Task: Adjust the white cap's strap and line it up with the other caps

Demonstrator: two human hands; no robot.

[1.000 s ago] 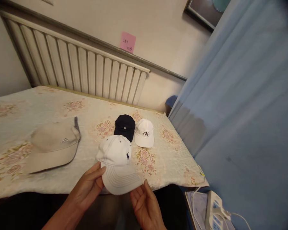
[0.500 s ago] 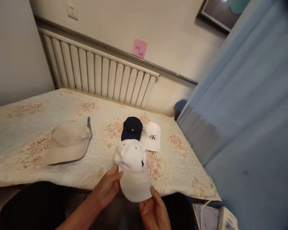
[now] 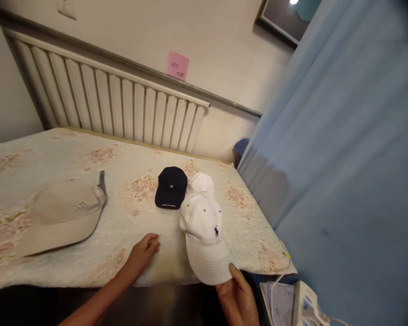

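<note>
A white baseball cap (image 3: 204, 226) with a dark horse-and-rider emblem is held up by its brim, crown away from me. My right hand (image 3: 240, 294) pinches the brim's front edge, thumb on top and fingers below. To the left of that cap, my left hand (image 3: 144, 251) is over the bed with its fingers curled in and nothing in them. Beyond it lies a black cap (image 3: 172, 186) with a small white logo. Another white cap (image 3: 202, 182) lies to its right, partly hidden behind the held one. A beige cap (image 3: 66, 210) with a three-stripe logo lies at the left.
The bed (image 3: 122, 217) has a pale floral cover. Behind it are a white radiator (image 3: 122, 106) and a wall with a pink note (image 3: 177, 66). A blue curtain (image 3: 333, 158) hangs on the right. A white device with a cord (image 3: 309, 303) stands at lower right.
My left hand has let go of the white cap and moved left. The right hand has carried the cap rightward, away from the black cap. The view has shifted right.
</note>
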